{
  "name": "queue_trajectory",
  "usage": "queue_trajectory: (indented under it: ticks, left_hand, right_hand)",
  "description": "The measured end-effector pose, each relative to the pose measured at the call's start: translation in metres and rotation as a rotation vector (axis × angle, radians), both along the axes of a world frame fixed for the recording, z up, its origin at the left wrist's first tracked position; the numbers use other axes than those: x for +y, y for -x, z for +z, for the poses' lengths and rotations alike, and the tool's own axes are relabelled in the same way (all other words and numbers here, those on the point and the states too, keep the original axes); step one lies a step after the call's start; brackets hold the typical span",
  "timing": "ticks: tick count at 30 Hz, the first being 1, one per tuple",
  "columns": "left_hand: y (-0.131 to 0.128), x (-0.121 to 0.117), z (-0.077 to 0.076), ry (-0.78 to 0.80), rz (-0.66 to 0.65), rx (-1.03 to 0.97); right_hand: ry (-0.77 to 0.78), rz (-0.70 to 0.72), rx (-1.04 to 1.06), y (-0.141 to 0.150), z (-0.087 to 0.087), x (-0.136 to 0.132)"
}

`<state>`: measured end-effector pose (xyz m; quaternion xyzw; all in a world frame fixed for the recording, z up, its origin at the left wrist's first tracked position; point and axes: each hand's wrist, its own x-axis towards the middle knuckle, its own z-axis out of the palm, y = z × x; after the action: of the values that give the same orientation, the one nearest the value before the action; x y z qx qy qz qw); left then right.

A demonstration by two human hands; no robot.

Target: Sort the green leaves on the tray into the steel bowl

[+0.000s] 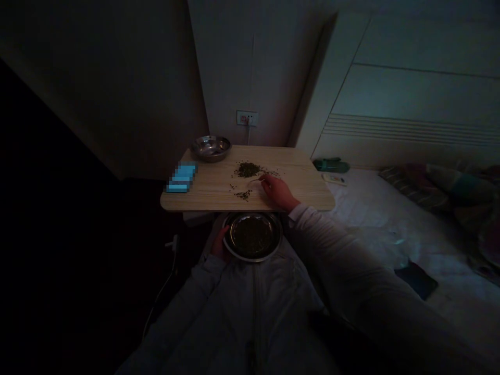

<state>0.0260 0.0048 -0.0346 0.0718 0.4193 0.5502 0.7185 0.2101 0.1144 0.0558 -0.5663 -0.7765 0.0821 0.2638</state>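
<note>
In my lap, under the table's near edge, sits a shiny metal bowl (276, 237) with dark, small-grained contents. My left hand (220, 244) grips its left rim, most of the fingers hidden beneath it. Over the wooden tabletop, my right hand (278, 191) is closed, with its fingers curled and the tips drawn together; whatever they pinch is too small and dark to make out. Just beyond those fingertips lies a heap of dark small grains (248, 170), some strewn to its right. A smaller scatter of grains (243, 195) lies left of my right hand, close to the near edge.
Another metal bowl (211, 151) stands at the table's (300, 161) far left corner, behind a lit, blurred-out phone (182, 177). To the right is a bed with a green bottle (332, 165) and a pale remote (334, 179). A white cable (159, 297) hangs at left.
</note>
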Motion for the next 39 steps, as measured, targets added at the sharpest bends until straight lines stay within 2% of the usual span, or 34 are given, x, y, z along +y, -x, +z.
queue_trajectory:
  ticks: [6,12,24,29,34,39]
  left_hand:
    - [-0.001,-0.001,0.005,0.047,-0.019,0.028]
    - [-0.001,-0.001,0.005,0.046,-0.020,-0.012]
    - [0.004,0.002,-0.009,0.028,-0.041,-0.032]
    - [0.006,0.003,-0.013,0.024,-0.037,-0.053]
    - [0.009,0.003,-0.018,0.022,-0.059,-0.067]
    - [0.007,0.002,-0.016,0.001,-0.022,-0.037]
  right_hand:
    - [-0.005,0.066,-0.121,0.016,-0.004,-0.005]
    - [0.031,0.059,-0.119,0.023,-0.003,-0.006]
    - [0.063,0.043,-0.056,0.051,-0.002,0.016]
    - [0.088,0.127,-0.095,0.063,0.001,0.018]
    - [0.089,0.233,-0.077,0.060,-0.004,0.013]
    - [0.114,0.275,-0.044,0.049,-0.006,0.008]
